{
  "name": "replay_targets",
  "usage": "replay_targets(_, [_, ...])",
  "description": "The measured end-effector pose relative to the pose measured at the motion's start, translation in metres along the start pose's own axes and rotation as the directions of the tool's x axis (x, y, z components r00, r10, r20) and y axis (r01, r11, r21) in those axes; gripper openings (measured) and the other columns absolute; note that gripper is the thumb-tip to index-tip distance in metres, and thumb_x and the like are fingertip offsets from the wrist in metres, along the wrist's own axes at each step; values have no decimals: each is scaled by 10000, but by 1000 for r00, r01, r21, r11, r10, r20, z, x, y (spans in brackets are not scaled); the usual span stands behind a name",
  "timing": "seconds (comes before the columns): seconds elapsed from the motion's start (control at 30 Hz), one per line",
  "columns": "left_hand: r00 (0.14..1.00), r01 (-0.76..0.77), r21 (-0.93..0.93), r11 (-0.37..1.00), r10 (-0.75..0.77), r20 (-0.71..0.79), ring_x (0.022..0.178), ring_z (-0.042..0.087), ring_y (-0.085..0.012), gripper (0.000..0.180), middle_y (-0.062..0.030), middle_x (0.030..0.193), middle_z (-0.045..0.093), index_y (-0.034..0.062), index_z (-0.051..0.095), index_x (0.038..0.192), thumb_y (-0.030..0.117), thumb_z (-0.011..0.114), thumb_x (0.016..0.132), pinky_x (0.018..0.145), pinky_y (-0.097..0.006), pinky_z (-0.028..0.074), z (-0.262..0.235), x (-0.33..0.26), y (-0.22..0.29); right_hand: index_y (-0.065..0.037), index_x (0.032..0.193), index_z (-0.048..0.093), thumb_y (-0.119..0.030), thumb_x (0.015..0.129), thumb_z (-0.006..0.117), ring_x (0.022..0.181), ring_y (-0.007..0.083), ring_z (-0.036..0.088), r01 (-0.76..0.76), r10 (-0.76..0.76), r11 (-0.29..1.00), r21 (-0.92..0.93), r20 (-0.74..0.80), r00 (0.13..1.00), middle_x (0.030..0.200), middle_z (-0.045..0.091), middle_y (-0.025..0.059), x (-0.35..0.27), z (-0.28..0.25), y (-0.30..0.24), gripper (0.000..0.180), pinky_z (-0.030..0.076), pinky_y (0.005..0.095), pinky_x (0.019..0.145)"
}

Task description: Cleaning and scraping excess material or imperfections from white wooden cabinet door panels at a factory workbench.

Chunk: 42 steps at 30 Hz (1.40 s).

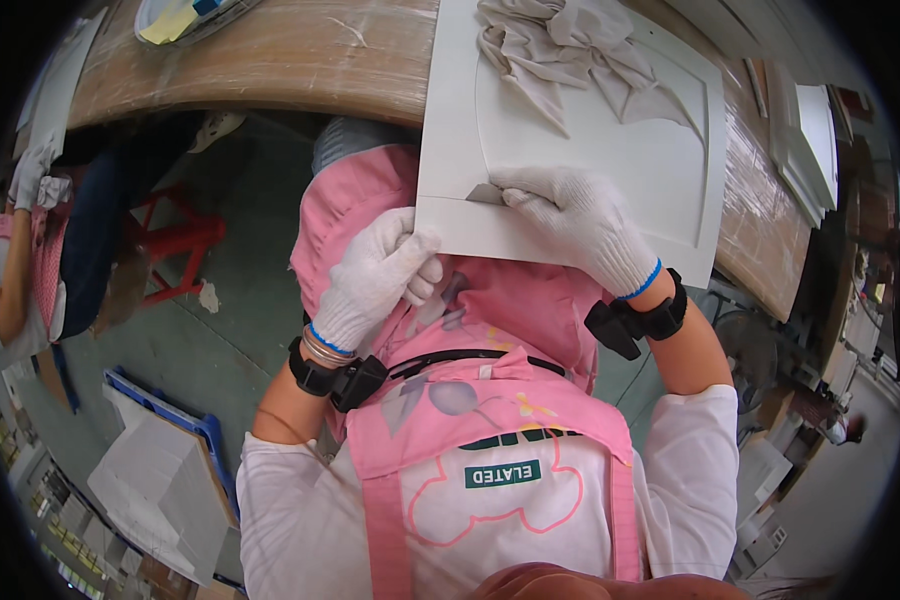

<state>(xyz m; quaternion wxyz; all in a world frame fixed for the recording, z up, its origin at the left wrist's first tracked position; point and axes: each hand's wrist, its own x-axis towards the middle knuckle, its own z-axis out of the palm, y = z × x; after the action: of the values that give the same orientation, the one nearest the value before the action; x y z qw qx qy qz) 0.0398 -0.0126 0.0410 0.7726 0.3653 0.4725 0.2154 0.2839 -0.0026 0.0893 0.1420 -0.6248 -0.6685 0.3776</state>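
Note:
A white framed panel (pixel 590 190), like a cabinet door with a sunken middle, lies partly on the table and reaches over my lap. At its near left corner my left hand (pixel 378 268), in a white knit glove, is closed on the edge. My right hand (pixel 575 215), gloved likewise, pinches a thin, flat grey piece (pixel 485 193) against the frame near that corner. Whether this piece is a scraper blade or sandpaper, I cannot tell. A crumpled beige cloth (pixel 580 60) rests on the panel's far part.
The plastic-wrapped table (pixel 260 65) spans the far side, with a container (pixel 185 18) on it. More white panels (pixel 805 150) stand at the right. To the left, a co-worker's gloved hand (pixel 32 175) is at another panel, near a red stool (pixel 175 240). A blue-framed cart (pixel 160 470) carries wrapped goods.

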Motion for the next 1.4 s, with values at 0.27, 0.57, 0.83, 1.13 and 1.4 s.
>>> replay_targets(0.27, [1000,0,-23,1000,1,17,560,552,-60,330,-9,739,602,5,557,1139,301,563,993,512,-211,492,0,0,0,-173,1149,692,-261,915,568,837,321,666,95,-104,976,-194,-34,994,927,696,137,-1,-3,-3,279,529,384,735])
replay_targets(0.57, [999,-13,-46,999,15,43,556,549,-55,318,-3,738,601,14,555,1120,306,561,994,511,-206,493,-2,2,-2,-104,1128,700,-132,877,601,798,302,679,103,-114,958,-266,-26,993,924,697,151,2,0,-17,271,534,340,730])
replay_targets(0.83, [999,-6,-22,1000,7,49,560,549,-45,323,-8,747,600,17,551,1112,318,546,997,518,-204,496,-4,4,-3,-152,1117,696,-206,884,596,755,312,667,150,-169,948,-281,-46,984,858,687,135,7,7,-14,259,526,376,664])
replay_targets(1.13, [998,-1,-12,1000,1,69,569,552,-42,338,-5,755,597,17,549,1132,327,541,998,533,-201,501,-4,4,-2,-169,1116,704,-191,870,618,743,319,659,216,-238,933,-289,-41,970,857,679,141,17,12,-23,261,525,372,654])
replay_targets(1.4, [997,15,-9,1000,-14,78,585,557,-42,334,-4,768,598,14,549,1134,319,536,1000,547,-198,502,-4,4,-2,-201,1110,676,-253,899,572,711,298,655,261,-303,888,-378,-54,952,782,663,112,16,14,-15,241,510,402,600])
